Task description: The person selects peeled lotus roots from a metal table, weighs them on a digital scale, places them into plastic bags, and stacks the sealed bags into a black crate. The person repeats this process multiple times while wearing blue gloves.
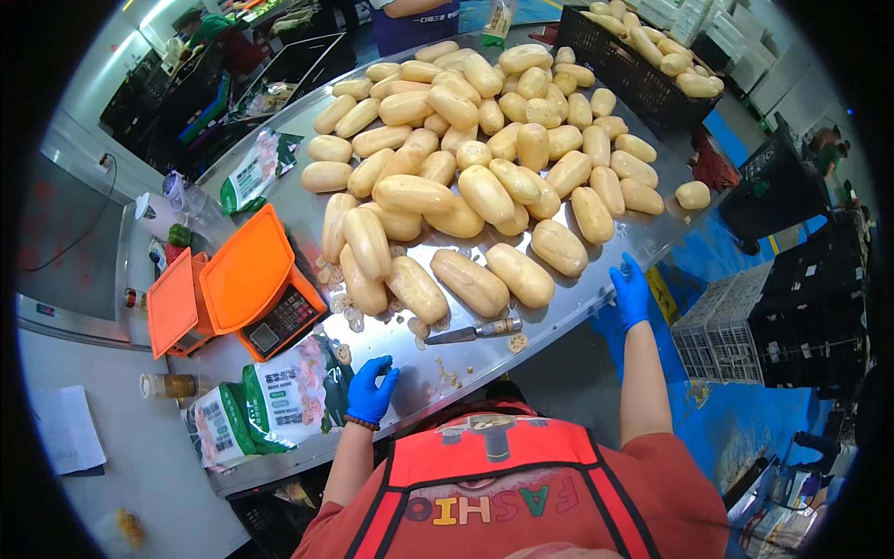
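Observation:
Many peeled lotus root segments point(414, 193) lie heaped on a stainless steel table point(447, 391). My left hand point(370, 393), blue-gloved with a beaded bracelet at the wrist, is beside printed green-and-white bags point(293, 391), fingers apart and nothing visible in it. My right hand point(632, 290), also blue-gloved, is at the table's right edge, fingers spread and holding nothing. Between the hands, a knife point(475, 332) lies in front of the heap, its blade pointing left. Near it are a thin lotus root slice point(517, 343) and small scraps point(447, 374).
Orange scales point(248, 272) stand at the left, near a jar point(167, 386). A black crate point(628, 77) of lotus roots is at the far right corner. Stacked crates point(768, 321) and a black bin point(775, 175) stand right of the table. Other people are in the background.

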Demonstrator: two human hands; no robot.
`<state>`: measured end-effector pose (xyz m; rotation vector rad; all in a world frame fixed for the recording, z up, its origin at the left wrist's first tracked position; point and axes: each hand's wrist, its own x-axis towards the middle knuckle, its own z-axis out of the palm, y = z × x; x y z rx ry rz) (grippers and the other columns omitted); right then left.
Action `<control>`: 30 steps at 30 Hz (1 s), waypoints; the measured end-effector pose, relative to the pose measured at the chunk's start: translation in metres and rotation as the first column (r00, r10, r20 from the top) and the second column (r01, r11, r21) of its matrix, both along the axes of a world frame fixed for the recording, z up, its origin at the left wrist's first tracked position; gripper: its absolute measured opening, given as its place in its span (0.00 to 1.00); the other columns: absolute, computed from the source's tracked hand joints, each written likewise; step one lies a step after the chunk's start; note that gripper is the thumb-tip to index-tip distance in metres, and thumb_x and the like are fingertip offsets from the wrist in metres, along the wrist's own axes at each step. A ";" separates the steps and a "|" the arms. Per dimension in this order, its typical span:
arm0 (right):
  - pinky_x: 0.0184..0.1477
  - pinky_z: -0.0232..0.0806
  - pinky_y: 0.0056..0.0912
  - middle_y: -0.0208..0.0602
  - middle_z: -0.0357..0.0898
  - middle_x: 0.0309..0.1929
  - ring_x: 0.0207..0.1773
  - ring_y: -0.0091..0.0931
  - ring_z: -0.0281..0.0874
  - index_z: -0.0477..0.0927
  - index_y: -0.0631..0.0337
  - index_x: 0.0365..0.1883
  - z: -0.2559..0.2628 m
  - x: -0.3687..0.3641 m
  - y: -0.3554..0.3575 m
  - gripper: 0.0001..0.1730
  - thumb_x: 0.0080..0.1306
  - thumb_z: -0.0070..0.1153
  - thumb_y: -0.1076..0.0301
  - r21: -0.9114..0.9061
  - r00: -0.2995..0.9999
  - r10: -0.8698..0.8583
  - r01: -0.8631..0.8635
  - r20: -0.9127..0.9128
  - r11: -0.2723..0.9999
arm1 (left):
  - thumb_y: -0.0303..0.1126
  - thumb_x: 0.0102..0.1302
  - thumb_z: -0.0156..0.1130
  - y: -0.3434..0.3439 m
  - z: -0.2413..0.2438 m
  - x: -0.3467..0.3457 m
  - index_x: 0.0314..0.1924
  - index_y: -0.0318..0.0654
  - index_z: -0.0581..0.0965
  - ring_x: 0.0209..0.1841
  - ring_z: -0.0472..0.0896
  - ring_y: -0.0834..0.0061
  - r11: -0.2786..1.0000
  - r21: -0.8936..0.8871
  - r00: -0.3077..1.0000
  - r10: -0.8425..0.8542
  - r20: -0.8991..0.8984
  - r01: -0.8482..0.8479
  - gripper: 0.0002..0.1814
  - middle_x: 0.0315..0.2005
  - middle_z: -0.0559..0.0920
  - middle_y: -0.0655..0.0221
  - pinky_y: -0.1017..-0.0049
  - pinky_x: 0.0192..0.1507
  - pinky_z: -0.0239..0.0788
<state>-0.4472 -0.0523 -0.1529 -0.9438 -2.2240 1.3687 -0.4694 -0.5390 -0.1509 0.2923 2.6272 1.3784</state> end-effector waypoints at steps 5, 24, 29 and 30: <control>0.56 0.60 0.34 0.45 0.68 0.54 0.54 0.34 0.67 0.64 0.60 0.60 0.001 -0.059 0.009 0.33 0.57 0.59 0.65 0.150 0.991 0.121 -0.110 -0.064 0.983 | 0.32 0.57 0.62 0.030 -0.009 -0.003 0.42 0.33 0.76 0.36 0.79 0.71 0.994 0.103 0.999 0.040 0.027 -0.043 0.14 0.34 0.80 0.61 0.75 0.40 0.70; 0.59 0.58 0.31 0.40 0.63 0.60 0.60 0.30 0.63 0.59 0.63 0.63 0.031 -0.147 -0.060 0.37 0.55 0.59 0.73 0.205 0.746 0.530 -0.491 -0.403 0.847 | 0.29 0.59 0.60 0.111 0.005 -0.038 0.52 0.34 0.70 0.44 0.76 0.74 0.917 0.371 0.962 0.042 0.268 -0.143 0.21 0.43 0.77 0.64 0.76 0.47 0.68; 0.64 0.52 0.35 0.44 0.59 0.63 0.65 0.34 0.56 0.58 0.66 0.62 0.059 -0.095 -0.103 0.40 0.51 0.61 0.79 0.320 0.616 0.667 -0.587 -0.419 0.743 | 0.34 0.63 0.55 0.152 0.044 -0.083 0.67 0.46 0.48 0.56 0.69 0.68 0.559 0.759 0.842 -0.186 0.507 -0.334 0.36 0.61 0.61 0.67 0.69 0.55 0.63; 0.65 0.50 0.37 0.46 0.58 0.64 0.66 0.37 0.55 0.59 0.66 0.62 0.060 -0.086 -0.109 0.40 0.50 0.62 0.78 0.409 0.602 0.721 -0.595 -0.344 0.692 | 0.37 0.62 0.55 0.157 0.053 -0.089 0.67 0.48 0.46 0.57 0.67 0.67 0.470 0.810 0.834 -0.237 0.498 -0.350 0.38 0.62 0.60 0.68 0.69 0.55 0.63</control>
